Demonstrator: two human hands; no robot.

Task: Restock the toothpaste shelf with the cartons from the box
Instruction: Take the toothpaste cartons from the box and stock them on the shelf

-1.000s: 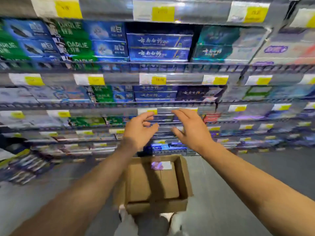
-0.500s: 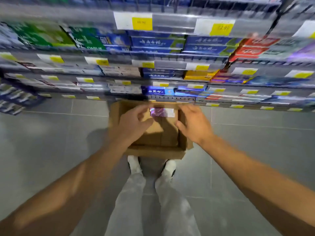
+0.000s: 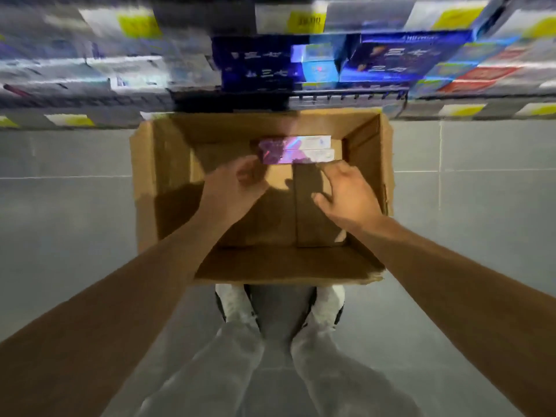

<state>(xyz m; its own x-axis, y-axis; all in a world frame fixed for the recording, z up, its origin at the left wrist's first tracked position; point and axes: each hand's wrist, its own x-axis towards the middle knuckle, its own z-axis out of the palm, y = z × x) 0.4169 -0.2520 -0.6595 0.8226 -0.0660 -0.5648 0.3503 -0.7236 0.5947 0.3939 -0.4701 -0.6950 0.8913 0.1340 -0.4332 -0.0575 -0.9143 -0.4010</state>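
Observation:
An open brown cardboard box [image 3: 144,188] stands on the floor right in front of my feet. Two purple-and-white toothpaste cartons [image 3: 298,150] lie side by side at its far end. My left hand [image 3: 234,188] is inside the box, fingers apart, just short of the cartons' left end and holding nothing. My right hand [image 3: 346,197] hovers with spread fingers over the box's right half, its fingertips near the cartons' right end. The low toothpaste shelf [image 3: 346,96] behind the box carries dark blue cartons [image 3: 258,67].
Grey tiled floor [image 3: 60,221] lies on both sides of the box. My white shoes [image 3: 237,305] touch the box's near flap. Blurred shelves with yellow price tags [image 3: 304,22] run across the top of the view.
My view has dropped from the shelves to the box. Both hands came down from shelf height into the box, close to the two cartons.

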